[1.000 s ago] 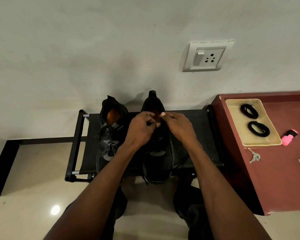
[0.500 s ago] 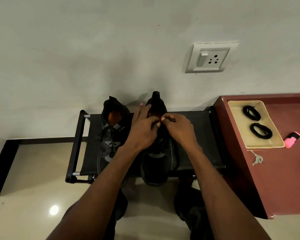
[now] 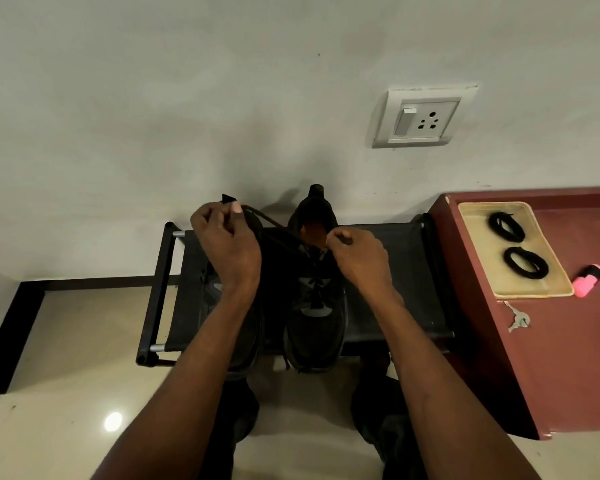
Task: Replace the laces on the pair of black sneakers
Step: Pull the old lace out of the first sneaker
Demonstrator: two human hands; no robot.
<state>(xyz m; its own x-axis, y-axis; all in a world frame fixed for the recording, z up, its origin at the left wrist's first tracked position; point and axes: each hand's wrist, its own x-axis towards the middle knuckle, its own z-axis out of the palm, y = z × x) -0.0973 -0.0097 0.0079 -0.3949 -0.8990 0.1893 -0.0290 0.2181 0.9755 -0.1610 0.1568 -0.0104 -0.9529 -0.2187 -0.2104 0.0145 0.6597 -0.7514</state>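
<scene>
Both hands, left hand (image 3: 227, 244) and right hand (image 3: 359, 254), pinch the lace (image 3: 274, 223) above the sneaker (image 3: 317, 296).

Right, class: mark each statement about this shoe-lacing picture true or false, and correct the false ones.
1. The left hand pulls a lace away from the right-hand sneaker. True.
2. Two coiled black laces lie in the tray. True.
3. The sneakers stand on the floor. False: they rest on the black rack.
4. The key lies inside the tray. False: it lies on the red cabinet top, beside the tray.
5. The right hand is at the sneaker's collar. True.
</scene>
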